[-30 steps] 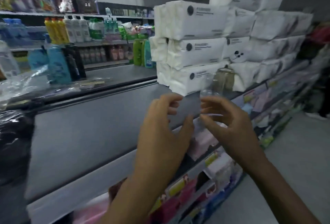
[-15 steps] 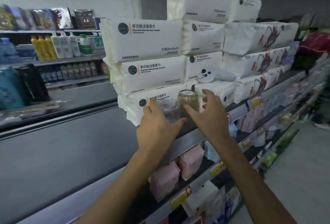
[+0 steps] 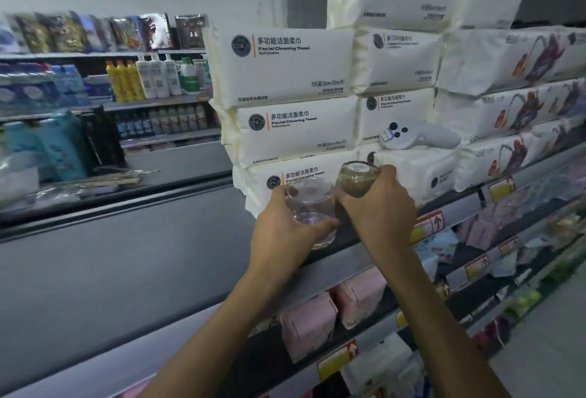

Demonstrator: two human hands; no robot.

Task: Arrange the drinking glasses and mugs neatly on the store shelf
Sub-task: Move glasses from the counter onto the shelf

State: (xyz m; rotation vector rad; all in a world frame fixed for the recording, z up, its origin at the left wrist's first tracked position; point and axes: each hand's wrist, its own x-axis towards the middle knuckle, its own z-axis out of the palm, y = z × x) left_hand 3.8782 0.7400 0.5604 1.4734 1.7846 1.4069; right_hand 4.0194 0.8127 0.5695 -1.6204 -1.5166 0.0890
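Two hands that were only closing in half a second ago now grip firmly, the left hand [image 3: 285,229] round the clear rounded glass tumbler [image 3: 312,207] and the right hand [image 3: 380,207] round the smoky tinted glass [image 3: 356,180] just beside it, at the grey metal shelf [image 3: 348,259] front, ready for aligning.

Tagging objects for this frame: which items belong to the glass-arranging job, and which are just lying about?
Job:
clear glass, held in the left grip
tinted glass, held in the right grip
top shelf

Lying about:
facial towel packs
white controller
pink boxes
bottles on far shelves
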